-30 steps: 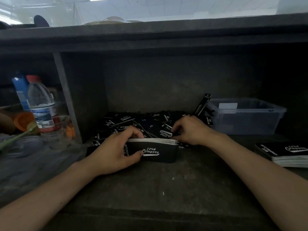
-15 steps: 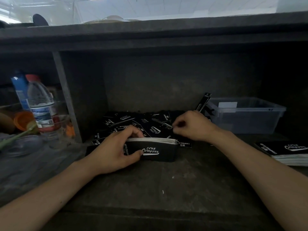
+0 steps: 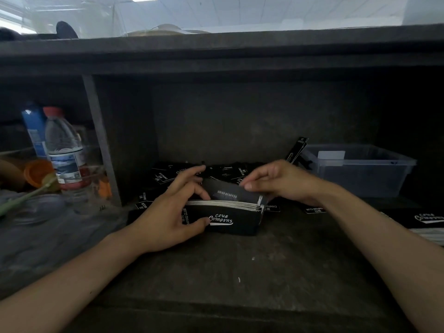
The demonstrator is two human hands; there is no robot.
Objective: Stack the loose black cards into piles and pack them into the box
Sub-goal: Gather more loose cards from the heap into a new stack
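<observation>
The left hand [image 3: 173, 212] grips a thick stack of black cards [image 3: 230, 219] that stands on its long edge on the dark counter [image 3: 228, 267]. The thumb presses the front card with its white "Club Camping" print, and the fingers reach over the top to the back, the forefinger stretched out past the rest. The right hand [image 3: 276, 181] pinches a single black card [image 3: 228, 192] between thumb and fingertips and holds it tilted against the back of the stack, its lower edge at the stack's top. Behind both hands, more loose cards [image 3: 168, 175] lie scattered flat near the rear wall of the shelf recess. To the right stands a clear plastic box [image 3: 360, 174] with one card [image 3: 296, 150] leaning upright against its left wall; what lies inside the box is too dim to tell. A second pile of cards [image 3: 427, 219] lies flat at the right edge of the counter. Left of the divider stands a water bottle [image 3: 63, 150] with a red cap.
</observation>
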